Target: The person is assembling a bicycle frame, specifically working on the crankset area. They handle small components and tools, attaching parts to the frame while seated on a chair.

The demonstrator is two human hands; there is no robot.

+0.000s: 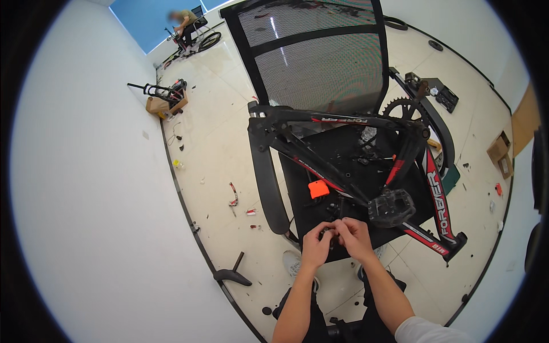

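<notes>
My left hand [316,244] and my right hand [354,238] meet at the near edge of the chair seat. Their fingers are closed around a small dark part, mostly hidden, whose kind I cannot make out. Just beyond them, a black and red bicycle frame [342,184] rests across the black office chair [264,177]. A dark pedal [392,207] sits on the frame to the right of my hands. An orange square piece [318,189] lies on the seat, with small dark parts around it. The toothed chainring [405,111] is at the frame's far right.
The mesh backrest [323,66] rises behind the frame. A black saddle on its post [233,275] lies on the floor at left. Farther off are a box of parts [168,103], a black tool case [446,98] and cardboard boxes [499,153]. Another person [184,26] sits far left beside bicycle parts.
</notes>
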